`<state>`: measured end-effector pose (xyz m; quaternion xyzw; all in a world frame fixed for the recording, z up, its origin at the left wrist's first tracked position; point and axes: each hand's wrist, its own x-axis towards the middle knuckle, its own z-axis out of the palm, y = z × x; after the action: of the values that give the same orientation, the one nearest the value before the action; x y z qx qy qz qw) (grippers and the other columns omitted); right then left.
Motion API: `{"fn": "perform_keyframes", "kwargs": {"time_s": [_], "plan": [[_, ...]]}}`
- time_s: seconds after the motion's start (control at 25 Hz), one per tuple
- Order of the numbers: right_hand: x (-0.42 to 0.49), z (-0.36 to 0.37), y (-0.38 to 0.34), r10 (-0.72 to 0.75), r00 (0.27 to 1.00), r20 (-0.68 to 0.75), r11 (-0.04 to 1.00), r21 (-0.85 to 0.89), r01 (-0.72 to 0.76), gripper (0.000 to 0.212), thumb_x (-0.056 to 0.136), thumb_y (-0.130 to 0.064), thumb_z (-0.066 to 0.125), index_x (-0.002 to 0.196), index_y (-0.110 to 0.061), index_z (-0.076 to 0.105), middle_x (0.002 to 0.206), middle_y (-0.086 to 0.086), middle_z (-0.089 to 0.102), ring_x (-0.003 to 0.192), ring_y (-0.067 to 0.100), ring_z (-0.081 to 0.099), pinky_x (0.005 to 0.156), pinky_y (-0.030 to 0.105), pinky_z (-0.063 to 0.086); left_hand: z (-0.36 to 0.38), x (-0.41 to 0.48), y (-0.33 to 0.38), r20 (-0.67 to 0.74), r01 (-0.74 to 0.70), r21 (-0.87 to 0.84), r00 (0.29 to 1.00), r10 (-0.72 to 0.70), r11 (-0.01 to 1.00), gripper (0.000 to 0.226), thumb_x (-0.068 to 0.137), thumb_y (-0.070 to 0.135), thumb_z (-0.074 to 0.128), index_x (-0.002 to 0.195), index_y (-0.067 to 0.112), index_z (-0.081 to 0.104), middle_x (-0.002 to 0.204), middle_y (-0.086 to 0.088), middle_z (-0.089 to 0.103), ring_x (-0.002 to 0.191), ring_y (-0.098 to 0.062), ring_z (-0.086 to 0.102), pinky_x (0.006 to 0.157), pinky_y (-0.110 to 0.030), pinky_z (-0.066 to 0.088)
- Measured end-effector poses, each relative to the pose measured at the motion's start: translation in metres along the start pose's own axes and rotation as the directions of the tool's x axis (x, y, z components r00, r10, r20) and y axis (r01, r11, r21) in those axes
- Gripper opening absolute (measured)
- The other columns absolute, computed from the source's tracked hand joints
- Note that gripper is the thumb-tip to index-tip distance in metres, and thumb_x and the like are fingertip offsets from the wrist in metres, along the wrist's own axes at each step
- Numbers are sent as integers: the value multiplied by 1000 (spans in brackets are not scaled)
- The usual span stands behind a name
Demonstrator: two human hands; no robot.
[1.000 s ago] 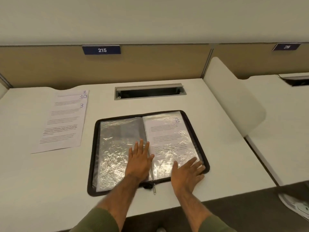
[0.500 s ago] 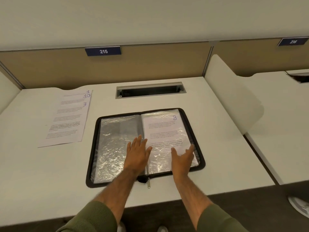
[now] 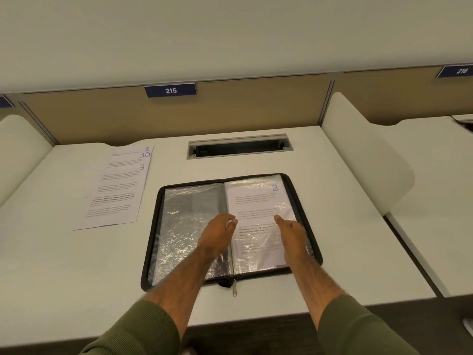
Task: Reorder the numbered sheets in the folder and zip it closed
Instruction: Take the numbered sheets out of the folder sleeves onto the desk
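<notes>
A black zip folder (image 3: 153, 226) lies open on the white desk. Its left clear sleeve (image 3: 179, 221) is empty. The right sleeve holds a printed sheet (image 3: 258, 198) with a blue handwritten number, probably 8, at its top corner. My left hand (image 3: 218, 233) hovers over the spine, fingers loosely curled, tips near the right sleeve's inner edge. My right hand (image 3: 291, 231) is over the middle of the right page, fingers relaxed and pointing forward. Neither hand plainly holds anything. The zipper pull (image 3: 234, 290) hangs at the folder's near edge. Loose sheets (image 3: 117, 190) marked 1, 10 and 3 lie fanned to the left.
A cable slot (image 3: 238, 148) is cut into the desk behind the folder. White rounded dividers stand at the right (image 3: 366, 155) and left (image 3: 18, 149). A tan back panel carries the label 215 (image 3: 170, 90). The desk's front edge (image 3: 256, 320) runs just behind my sleeves.
Both hands moved forward from the folder's near edge to mid-page. They were pressed flat on the sleeves; now the fingers are lifted and loosely curled. The right hand left the lower right corner.
</notes>
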<state>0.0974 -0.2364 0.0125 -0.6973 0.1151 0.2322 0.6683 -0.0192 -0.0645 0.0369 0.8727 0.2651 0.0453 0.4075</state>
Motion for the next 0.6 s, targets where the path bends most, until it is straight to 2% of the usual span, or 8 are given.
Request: {"fn": "perform_keyframes", "kwargs": {"time_s": [0.08, 0.16, 0.24, 0.28, 0.36, 0.44, 0.52, 0.6], "plan": [[2, -8, -13, 11, 998, 60, 1000, 6, -11, 38, 84, -35, 79, 107, -10, 62, 99, 6, 67, 88, 26, 64, 67, 31, 48, 5, 3, -7, 53, 14, 17, 998, -15, 1000, 32, 106, 38, 47, 125, 18, 62, 127, 4, 64, 107, -11, 59, 92, -30, 50], [3, -15, -25, 74, 989, 128, 997, -26, -71, 46, 87, -33, 78, 121, -23, 48, 107, 9, 70, 93, 28, 70, 65, 30, 48, 13, 4, -10, 111, 10, 29, 994, -13, 1000, 32, 104, 39, 50, 126, 20, 63, 129, 1, 65, 110, -13, 61, 97, -35, 52], [3, -21, -29, 103, 988, 113, 991, -91, -93, 38, 87, -26, 78, 115, -10, 57, 99, 12, 71, 81, 26, 69, 62, 30, 50, 22, 2, -8, 166, -15, 43, 986, 8, 999, 32, 104, 38, 52, 128, 20, 64, 129, 1, 65, 111, -13, 61, 98, -34, 52], [3, -22, -29, 101, 991, 88, 986, -140, -88, 31, 86, -20, 79, 105, -2, 63, 91, 13, 70, 71, 24, 65, 58, 29, 49, 26, 2, -6, 181, -25, 51, 983, 15, 998, 32, 104, 38, 51, 127, 20, 65, 128, 1, 65, 110, -13, 61, 97, -35, 52], [-1, -22, -26, 35, 998, 42, 967, -252, -23, 18, 85, -14, 78, 84, -2, 65, 78, 13, 67, 61, 21, 59, 54, 31, 48, 34, 6, -2, 175, -28, 62, 984, 17, 998, 31, 104, 41, 50, 120, 20, 67, 122, 2, 68, 105, -13, 62, 95, -37, 53], [-6, -20, -20, -115, 993, 3, 893, -438, 105, 22, 85, -15, 76, 70, -10, 60, 69, 5, 66, 57, 17, 58, 55, 35, 52, 40, 16, 11, 130, -26, 92, 991, 14, 995, 32, 104, 43, 49, 110, 19, 68, 113, 3, 69, 98, -14, 63, 88, -35, 53], [-15, -15, -15, -237, 971, -27, 791, -585, 177, 21, 87, -16, 71, 70, -16, 59, 70, -4, 65, 61, 12, 60, 58, 31, 54, 43, 32, 33, 74, -5, 85, 997, -1, 996, 35, 103, 46, 49, 89, 18, 63, 90, 3, 66, 79, -13, 59, 73, -32, 51], [-22, -11, -7, -295, 955, -32, 731, -651, 204, 16, 88, -18, 67, 74, -21, 58, 75, -7, 64, 68, 11, 63, 62, 32, 58, 46, 49, 60, 41, 46, 42, 998, -48, 998, 45, 100, 51, 51, 69, 19, 48, 68, 3, 51, 61, -12, 47, 62, -31, 43]]}}
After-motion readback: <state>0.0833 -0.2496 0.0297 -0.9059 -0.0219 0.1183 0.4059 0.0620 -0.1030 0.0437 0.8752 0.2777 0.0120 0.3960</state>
